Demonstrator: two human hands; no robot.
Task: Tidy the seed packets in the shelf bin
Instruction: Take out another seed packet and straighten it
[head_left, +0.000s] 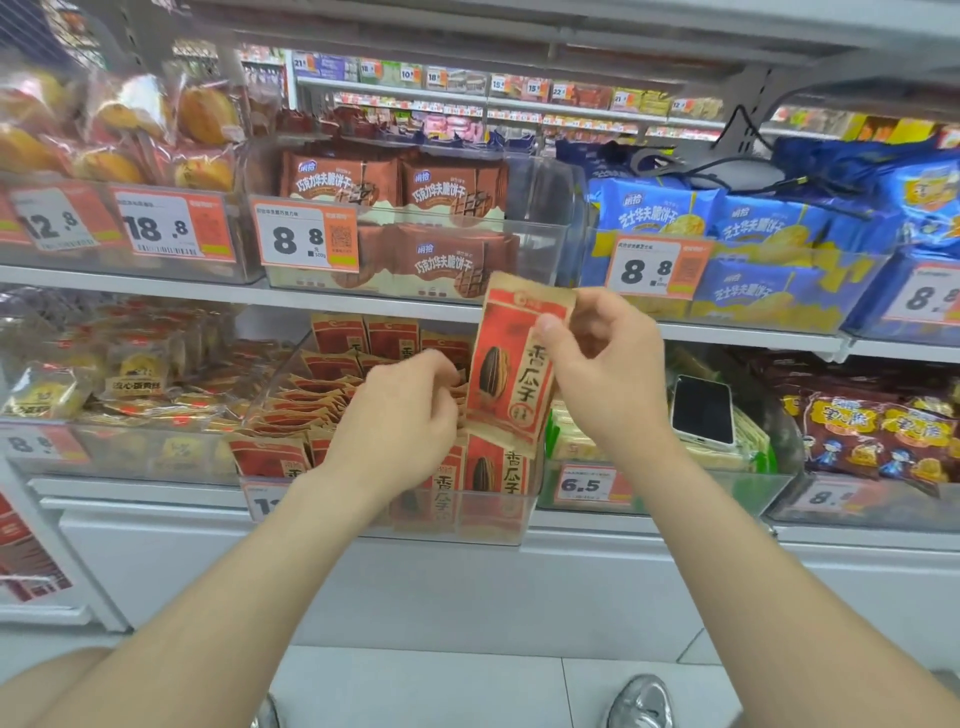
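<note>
A clear plastic shelf bin (270, 374) on the lower shelf holds several red-and-kraft sunflower seed packets (317, 410), some upright, some leaning in a jumbled row. My right hand (608, 374) pinches one seed packet (511, 374) by its upper right edge and holds it upright above the bin's right side. My left hand (405, 415) reaches into the bin among the packets, its fingers curled down; what they grip is hidden.
A phone (702, 409) lies on green packets in the bin to the right. Price tags hang on the bin fronts. The upper shelf (156, 291) with brown and blue biscuit bags sits just above the held packet. Yellow snack packs fill the left bin.
</note>
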